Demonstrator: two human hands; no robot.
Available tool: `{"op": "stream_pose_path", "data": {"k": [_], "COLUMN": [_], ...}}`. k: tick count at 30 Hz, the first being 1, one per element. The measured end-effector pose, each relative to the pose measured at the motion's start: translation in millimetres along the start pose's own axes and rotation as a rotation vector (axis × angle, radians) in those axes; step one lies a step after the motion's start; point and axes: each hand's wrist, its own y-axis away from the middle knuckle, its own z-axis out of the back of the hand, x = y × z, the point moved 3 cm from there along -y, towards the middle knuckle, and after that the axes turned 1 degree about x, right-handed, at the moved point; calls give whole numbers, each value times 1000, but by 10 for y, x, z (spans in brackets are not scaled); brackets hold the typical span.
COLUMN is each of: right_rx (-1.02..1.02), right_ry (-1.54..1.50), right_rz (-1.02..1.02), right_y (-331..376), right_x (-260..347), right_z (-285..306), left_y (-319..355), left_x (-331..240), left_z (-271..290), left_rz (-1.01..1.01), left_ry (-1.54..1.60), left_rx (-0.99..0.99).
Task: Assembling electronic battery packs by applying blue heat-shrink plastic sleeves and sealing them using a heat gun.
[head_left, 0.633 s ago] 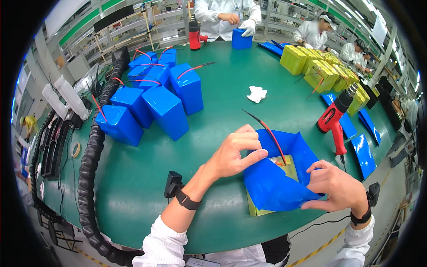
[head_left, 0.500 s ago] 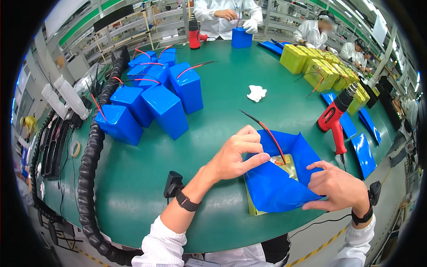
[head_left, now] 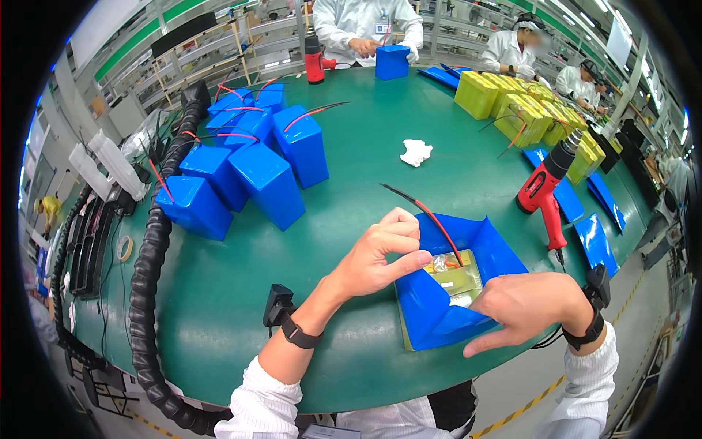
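Observation:
A yellow-green battery pack (head_left: 459, 279) stands inside a loose blue plastic sleeve (head_left: 431, 318) whose top edges flare open, near the front of the table. Red and black wires (head_left: 437, 219) rise out of it. My left hand (head_left: 387, 252) is closed on the sleeve's left edge, thumb against the rim and fingers curled. Over the near right edge bends my right hand (head_left: 523, 307), its fingers reaching inside and its thumb outside, with the sleeve wall between them. Those right fingertips are hidden. Part of the pack shows below the sleeve at the left.
Several blue-wrapped packs (head_left: 267, 186) with wires stand at the left, beside a black corrugated hose (head_left: 146, 293). To the right are a red heat gun (head_left: 541, 190), flat blue sleeves (head_left: 596, 245) and yellow packs (head_left: 523, 117). White crumpled paper (head_left: 416, 152) lies mid-table. Across it, a person handles a blue pack (head_left: 392, 63).
My right hand has moved left and over the near right edge, its fingers now inside the sleeve. More of the pack's top shows. My left hand keeps its hold.

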Motion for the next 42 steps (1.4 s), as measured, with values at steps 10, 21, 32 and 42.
{"op": "stream_pose_path", "data": {"k": [10, 21, 32, 42], "right_rx": [278, -302, -833, -1225], "right_ry": [-275, 169, 176, -1410], "right_rz": [172, -11, 161, 144], "right_y": [-153, 171, 276, -98], "right_x": [-12, 15, -213, -950], "right_z": [-100, -168, -583, -1073], "left_y": [-19, 20, 227, 502], "left_x": [-103, -208, -22, -32], "left_z": [2, -198, -541, -982], "left_rz": [-27, -54, -45, 250], "left_ry": [25, -88, -161, 310], "left_rx": [121, 41, -254, -800]}}
